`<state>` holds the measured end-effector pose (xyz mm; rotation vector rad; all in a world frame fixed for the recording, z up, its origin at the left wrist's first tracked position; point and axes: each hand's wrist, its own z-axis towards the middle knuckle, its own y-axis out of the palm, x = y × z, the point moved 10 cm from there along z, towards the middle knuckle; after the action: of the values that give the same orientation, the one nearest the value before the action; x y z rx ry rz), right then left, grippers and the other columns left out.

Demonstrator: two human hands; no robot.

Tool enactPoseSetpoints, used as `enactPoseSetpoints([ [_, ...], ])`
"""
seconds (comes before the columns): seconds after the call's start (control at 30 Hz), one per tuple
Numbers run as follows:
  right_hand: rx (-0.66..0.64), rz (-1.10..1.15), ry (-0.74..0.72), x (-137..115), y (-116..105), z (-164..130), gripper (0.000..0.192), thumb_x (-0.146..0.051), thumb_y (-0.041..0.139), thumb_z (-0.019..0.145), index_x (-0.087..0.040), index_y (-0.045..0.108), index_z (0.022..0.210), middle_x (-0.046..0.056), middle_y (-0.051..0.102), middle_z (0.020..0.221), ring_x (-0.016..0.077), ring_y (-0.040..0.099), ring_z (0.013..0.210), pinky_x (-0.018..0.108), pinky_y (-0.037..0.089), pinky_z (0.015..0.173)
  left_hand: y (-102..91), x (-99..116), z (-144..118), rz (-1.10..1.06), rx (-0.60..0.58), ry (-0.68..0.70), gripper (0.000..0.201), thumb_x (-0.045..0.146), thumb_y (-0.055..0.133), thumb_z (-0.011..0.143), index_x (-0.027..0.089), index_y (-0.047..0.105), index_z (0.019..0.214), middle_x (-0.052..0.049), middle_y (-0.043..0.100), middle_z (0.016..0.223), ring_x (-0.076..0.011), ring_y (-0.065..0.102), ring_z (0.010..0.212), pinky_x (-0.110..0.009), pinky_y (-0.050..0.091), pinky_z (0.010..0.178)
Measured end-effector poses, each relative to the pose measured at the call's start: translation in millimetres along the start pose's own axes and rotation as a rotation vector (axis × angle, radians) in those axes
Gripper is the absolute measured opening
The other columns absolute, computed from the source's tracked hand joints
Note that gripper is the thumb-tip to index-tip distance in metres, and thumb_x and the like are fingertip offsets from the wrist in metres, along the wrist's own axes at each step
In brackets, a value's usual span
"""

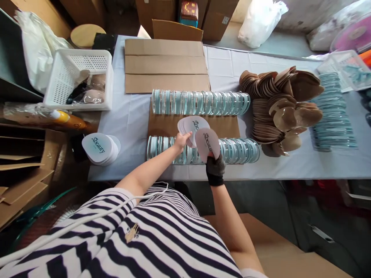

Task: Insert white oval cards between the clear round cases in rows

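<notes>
My left hand (181,141) is closed around a small stack of rounded white cards (186,124) with dark "beauty" lettering. My right hand (215,166), in a dark glove with bare fingertips, pinches a single printed card (206,142), tilted and overlapping the stack's right edge in view. Beneath both hands runs a near row of clear, teal-tinted round cases (240,150) standing on edge. A matching far row of cases (199,102) lies beyond, with brown cardboard (162,125) under them. Another pile of printed cards (98,148) rests at the table's left front corner.
Nested brown cup-shaped pieces (266,119) are heaped right of the rows. Further right stand more stacked teal cases (333,112). A flat cardboard sheet (166,63) lies at the back. At left is a white perforated basket (108,88) holding bagged items.
</notes>
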<state>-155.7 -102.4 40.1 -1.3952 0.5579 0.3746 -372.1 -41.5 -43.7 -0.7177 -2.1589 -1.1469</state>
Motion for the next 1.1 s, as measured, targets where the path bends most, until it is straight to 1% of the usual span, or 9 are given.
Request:
enactPoseSetpoints([
  [0.07,-0.145,-0.194,-0.016,12,-1,-37,0.046,-0.043,0.044,0.091,-0.01,0.065,0.116,0.016,0.071,0.089,0.0254,0.066,0.077,0.032,0.046,0.065,-14.5,11,7,-0.064,0.086,-0.012,0.02,0.017,0.079,0.073,0.012,0.071,0.091,-0.007,0.076,0.085,-0.0234,0.072,0.09,-0.039,0.056,0.092],
  [0.17,-0.45,-0.392,-0.002,18,23,-79,0.04,-0.037,0.043,0.094,-0.016,0.063,0.122,0.013,0.072,0.086,0.0227,0.066,0.073,0.029,0.042,0.063,-30.6,15,16,-0.167,0.171,-0.072,0.027,0.013,0.075,0.077,0.013,0.069,0.104,-0.007,0.077,0.091,-0.0216,0.073,0.095,-0.037,0.055,0.094],
  [0.27,-0.62,-0.464,0.045,5,56,-78,0.039,-0.036,0.041,0.096,-0.02,0.056,0.128,0.013,0.072,0.091,0.0222,0.068,0.078,0.029,0.041,0.064,-32.4,13,16,-0.189,0.169,-0.104,0.031,0.012,0.073,0.079,0.013,0.067,0.11,-0.008,0.077,0.095,-0.0213,0.072,0.098,-0.037,0.055,0.096],
  [0.37,-0.656,-0.447,0.058,-13,78,-53,0.037,-0.039,0.038,0.098,-0.019,0.053,0.126,0.014,0.071,0.101,0.0233,0.068,0.086,0.03,0.041,0.068,-30.8,11,12,-0.172,0.166,-0.102,0.027,0.009,0.069,0.082,0.012,0.068,0.108,-0.008,0.077,0.093,-0.0214,0.072,0.099,-0.037,0.055,0.097],
  [0.47,-0.643,-0.426,0.043,-17,80,-40,0.031,-0.035,0.036,0.099,-0.019,0.054,0.118,0.012,0.071,0.104,0.0214,0.068,0.086,0.028,0.04,0.068,-31.2,10,10,-0.174,0.177,-0.113,0.026,0.009,0.07,0.081,0.012,0.068,0.107,-0.008,0.077,0.092,-0.0221,0.072,0.1,-0.037,0.055,0.097],
  [0.63,-0.544,-0.366,-0.007,-18,78,-35,0.023,-0.028,0.041,0.097,-0.017,0.059,0.106,0.009,0.071,0.096,0.0172,0.065,0.081,0.024,0.038,0.066,-31.8,12,10,-0.171,0.172,-0.118,0.024,0.01,0.071,0.081,0.012,0.068,0.106,-0.007,0.077,0.087,-0.0216,0.073,0.097,-0.036,0.057,0.095],
  [0.9,-0.525,-0.354,-0.009,-13,115,-39,0.029,-0.032,0.038,0.1,-0.016,0.061,0.108,0.011,0.071,0.094,0.0193,0.066,0.084,0.028,0.042,0.074,-29.4,13,7,-0.188,0.148,-0.103,0.019,0.007,0.07,0.081,0.011,0.069,0.099,-0.009,0.077,0.09,-0.0221,0.072,0.099,-0.039,0.054,0.099],
  [0.97,-0.585,-0.278,0.058,-6,119,-45,0.025,-0.032,0.042,0.098,-0.018,0.061,0.104,0.011,0.07,0.091,0.0193,0.065,0.081,0.029,0.043,0.074,-30.1,12,7,-0.192,0.146,-0.103,0.022,0.008,0.072,0.079,0.011,0.069,0.1,-0.009,0.077,0.093,-0.023,0.072,0.102,-0.039,0.053,0.101],
  [1.1,-0.86,0.21,0.389,6,138,-67,0.015,-0.027,0.05,0.091,-0.023,0.052,0.105,0.002,0.066,0.077,0.0144,0.061,0.065,0.027,0.048,0.066,-30.5,10,9,-0.193,0.14,-0.095,0.022,0.009,0.072,0.08,0.011,0.069,0.101,-0.01,0.077,0.095,-0.0235,0.071,0.103,-0.041,0.053,0.102],
])
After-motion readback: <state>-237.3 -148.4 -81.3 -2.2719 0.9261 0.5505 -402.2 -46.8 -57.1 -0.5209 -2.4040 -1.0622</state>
